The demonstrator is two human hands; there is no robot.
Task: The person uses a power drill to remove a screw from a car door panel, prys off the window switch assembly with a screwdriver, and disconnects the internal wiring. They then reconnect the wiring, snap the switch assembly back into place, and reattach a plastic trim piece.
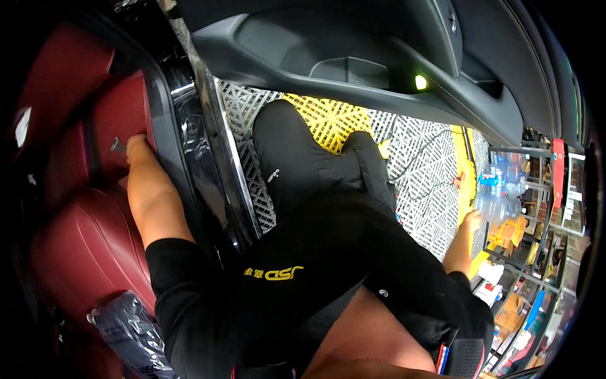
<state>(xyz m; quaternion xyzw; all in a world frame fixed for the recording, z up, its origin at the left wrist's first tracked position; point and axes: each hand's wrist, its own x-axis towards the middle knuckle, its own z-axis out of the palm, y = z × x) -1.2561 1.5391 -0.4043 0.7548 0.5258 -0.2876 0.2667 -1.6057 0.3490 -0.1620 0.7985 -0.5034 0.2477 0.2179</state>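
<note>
My left arm reaches into a car over its black door sill (196, 142). Low in the dark red interior, my left hand (135, 146) is closed, and a small flat grey piece (118, 146) with a metallic look sticks out by its fingers. Its exact kind is too small to make out. Beneath the hand lies a dark red surface (113, 114), with a red leather seat (95, 237) nearer to me. My right arm hangs out to the right, and my right hand (472, 220) appears small against clear plastic bottles; its fingers do not show clearly.
An opened black car door (353, 57) spans the far side, with a lit green-yellow spot (421, 81). Grey and yellow grid tiles (423, 158) cover the floor, crossed by a thin black cable. Shelves hold large bottles (499, 183) and boxes at right. A dark plastic bag (132, 335) lies near left.
</note>
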